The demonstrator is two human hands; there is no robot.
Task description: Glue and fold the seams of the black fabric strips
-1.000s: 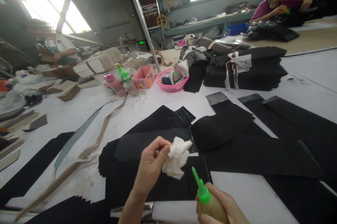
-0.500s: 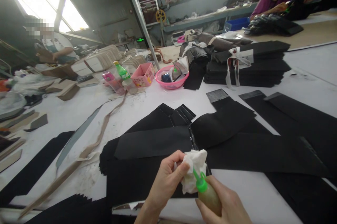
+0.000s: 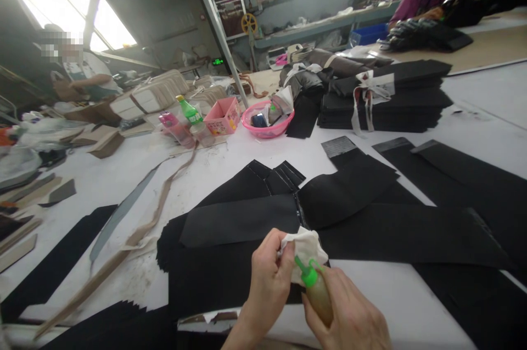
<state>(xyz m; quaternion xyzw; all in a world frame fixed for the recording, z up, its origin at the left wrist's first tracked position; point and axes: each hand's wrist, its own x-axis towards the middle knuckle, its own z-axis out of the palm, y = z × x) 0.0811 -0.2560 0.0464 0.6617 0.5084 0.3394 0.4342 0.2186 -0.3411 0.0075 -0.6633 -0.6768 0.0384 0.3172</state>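
My left hand (image 3: 272, 267) pinches a crumpled white cloth or tissue (image 3: 307, 243) near the table's front edge. In my right hand (image 3: 348, 303) is a squeeze bottle (image 3: 319, 295) with a bright green cap and nozzle, holding a brownish-yellow liquid. The nozzle tip points up and left and meets the cloth beside my left thumb. Behind and under both hands lie overlapping flat black pieces (image 3: 242, 224); a thin shiny line runs along the seam where several of them meet.
A pink basin (image 3: 267, 129), a pink box (image 3: 222, 117) and a green bottle (image 3: 189, 110) stand farther back. Black sheets in a tied stack (image 3: 382, 103) are at back right. Brown strips (image 3: 160, 207) cross the left side. Two people work across the table.
Both hands have shifted slightly, the bottle moving a little left and up against the cloth. The cloth is bunched differently. The black pieces stay put.
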